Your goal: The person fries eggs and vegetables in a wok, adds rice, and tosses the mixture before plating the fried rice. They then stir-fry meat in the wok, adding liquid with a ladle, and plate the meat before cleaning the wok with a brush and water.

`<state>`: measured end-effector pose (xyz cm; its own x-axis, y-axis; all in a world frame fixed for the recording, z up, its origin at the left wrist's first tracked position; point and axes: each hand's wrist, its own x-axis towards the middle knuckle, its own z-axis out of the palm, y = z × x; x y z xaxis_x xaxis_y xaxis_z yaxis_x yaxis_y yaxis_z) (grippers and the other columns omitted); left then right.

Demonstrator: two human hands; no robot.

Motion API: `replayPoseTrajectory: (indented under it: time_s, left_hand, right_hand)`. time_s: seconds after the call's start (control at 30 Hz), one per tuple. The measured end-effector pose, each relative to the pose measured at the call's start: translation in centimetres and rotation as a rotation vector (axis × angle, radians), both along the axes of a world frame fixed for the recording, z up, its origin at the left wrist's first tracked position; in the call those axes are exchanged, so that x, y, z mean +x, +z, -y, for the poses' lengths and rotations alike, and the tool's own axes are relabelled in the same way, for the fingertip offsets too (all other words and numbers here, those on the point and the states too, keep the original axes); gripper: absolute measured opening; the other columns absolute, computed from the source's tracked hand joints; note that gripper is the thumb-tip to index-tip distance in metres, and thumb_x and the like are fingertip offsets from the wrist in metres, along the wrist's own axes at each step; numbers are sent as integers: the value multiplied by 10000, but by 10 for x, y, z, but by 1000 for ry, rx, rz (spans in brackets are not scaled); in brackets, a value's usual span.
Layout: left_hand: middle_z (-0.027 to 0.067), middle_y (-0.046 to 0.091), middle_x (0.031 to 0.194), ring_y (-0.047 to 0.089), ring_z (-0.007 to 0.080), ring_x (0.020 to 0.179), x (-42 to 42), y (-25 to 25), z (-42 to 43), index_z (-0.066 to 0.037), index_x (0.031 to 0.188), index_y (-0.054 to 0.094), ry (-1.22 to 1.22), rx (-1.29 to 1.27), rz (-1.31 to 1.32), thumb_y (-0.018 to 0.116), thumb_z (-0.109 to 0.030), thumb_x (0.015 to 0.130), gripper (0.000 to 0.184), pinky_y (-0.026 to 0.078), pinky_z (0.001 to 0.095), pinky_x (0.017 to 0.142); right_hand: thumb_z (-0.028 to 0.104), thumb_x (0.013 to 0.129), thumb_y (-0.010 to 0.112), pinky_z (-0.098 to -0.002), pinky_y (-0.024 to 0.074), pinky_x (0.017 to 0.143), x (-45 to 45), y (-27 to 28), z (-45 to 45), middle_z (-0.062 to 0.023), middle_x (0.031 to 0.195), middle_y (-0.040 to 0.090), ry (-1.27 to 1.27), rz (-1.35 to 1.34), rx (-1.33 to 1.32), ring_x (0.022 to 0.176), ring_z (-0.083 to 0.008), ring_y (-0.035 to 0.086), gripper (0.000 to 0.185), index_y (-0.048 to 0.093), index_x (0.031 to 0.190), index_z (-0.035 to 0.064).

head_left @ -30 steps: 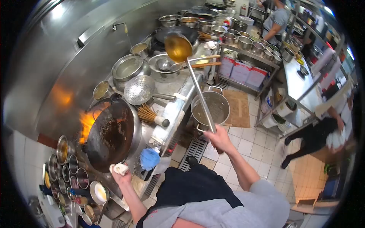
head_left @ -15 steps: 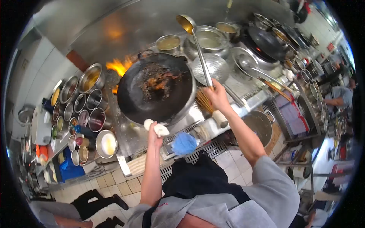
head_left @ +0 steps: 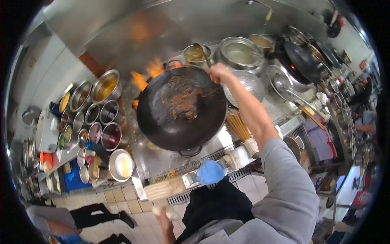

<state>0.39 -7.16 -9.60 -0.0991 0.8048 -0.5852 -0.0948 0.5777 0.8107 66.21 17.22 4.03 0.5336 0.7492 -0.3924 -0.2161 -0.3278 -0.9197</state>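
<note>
My right hand [head_left: 220,73] is closed around the handle of a ladle [head_left: 208,62] and reaches over the wok's far right edge. The ladle's bowl is at a small metal pot [head_left: 204,52] of yellowish liquid behind the wok; whether it dips in I cannot tell. A large black wok [head_left: 160,132] sits on the burner with dark brown, shredded-looking food [head_left: 183,101] in it. Low near my body, my left hand [head_left: 165,223] holds a bunched white cloth [head_left: 162,210], slightly blurred and away from the wok's near handle [head_left: 191,153].
Flames [head_left: 139,81] rise at the wok's far left edge. Metal bowls and seasoning tins [head_left: 111,136] crowd the left side. A perforated strainer [head_left: 248,86], a bamboo brush [head_left: 236,125] and a second wok [head_left: 301,61] are on the right. A blue cloth [head_left: 210,172] lies at the front edge; another person's legs [head_left: 95,215] show lower left.
My right hand has moved forward, lowering the ladle from upright to the pot behind the wok. My left hand has drawn back from the wok's near rim with the white cloth.
</note>
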Motion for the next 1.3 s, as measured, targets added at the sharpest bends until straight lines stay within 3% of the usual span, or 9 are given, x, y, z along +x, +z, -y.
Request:
replayPoseTrajectory:
  time_s: [0.13,0.2,0.23,0.27,0.33,0.43,0.93,1.1,1.3]
  left_hand:
    - [126,622,979,621,197,831,-66,-65,48,-7,1077,560,-49,5,-391,648,-228,846,332,518,341,689]
    - [131,624,980,622,204,836,-26,-59,26,-5,1075,560,-135,29,-538,652,-234,841,340,517,344,693]
    - [133,624,981,622,208,839,-4,-56,10,-4,1074,560,-202,70,-582,654,-237,838,344,517,346,695]
    - [135,625,981,623,211,841,18,-51,-5,-3,1073,560,-278,125,-618,656,-239,836,348,517,348,696]
    - [139,626,982,623,218,847,59,-44,-32,-1,1071,559,-408,249,-655,661,-245,831,356,517,352,700]
    - [146,628,983,624,229,854,102,-32,-52,1,1067,559,-530,367,-689,667,-254,824,369,516,358,706]
    - [178,638,988,630,281,893,171,-13,-44,16,1050,557,-740,516,-767,701,-298,789,433,514,387,734]
    - [188,641,990,631,298,906,172,-18,-33,20,1045,556,-759,489,-820,712,-312,777,455,513,396,744]
    - [201,645,992,633,319,921,123,-22,-1,26,1038,555,-678,341,-900,725,-330,762,481,513,408,755]
  right_hand:
    - [69,789,577,-373,452,409,14,-16,85,-131,610,591,-215,330,133,421,-214,554,117,563,861,-22]
    - [98,814,582,-487,516,627,19,-32,109,-224,791,655,-337,881,-123,691,-393,655,209,557,1005,18]
    - [82,801,578,-516,495,785,17,-30,124,-307,935,647,-395,850,-187,905,-471,629,287,551,1062,-35]
    - [69,786,581,-511,519,681,37,-55,129,-284,811,651,-408,984,-186,788,-423,670,261,552,1001,-77]
    - [72,790,587,-369,413,368,45,-23,155,-117,575,582,-498,215,-25,439,-202,560,165,556,878,-64]
    - [118,869,534,-235,325,365,79,-27,184,36,541,470,-435,-899,575,427,-79,441,177,453,712,100]
    - [147,900,518,-211,311,344,-98,48,327,54,609,440,-16,-1346,756,435,-44,418,210,450,703,118]
    - [82,851,546,-216,341,331,-112,52,359,27,627,474,42,-1121,492,438,-54,452,59,508,893,68]
    - [55,758,614,-257,449,436,-54,37,358,-51,722,625,9,-175,213,475,-106,523,637,428,1362,-30]
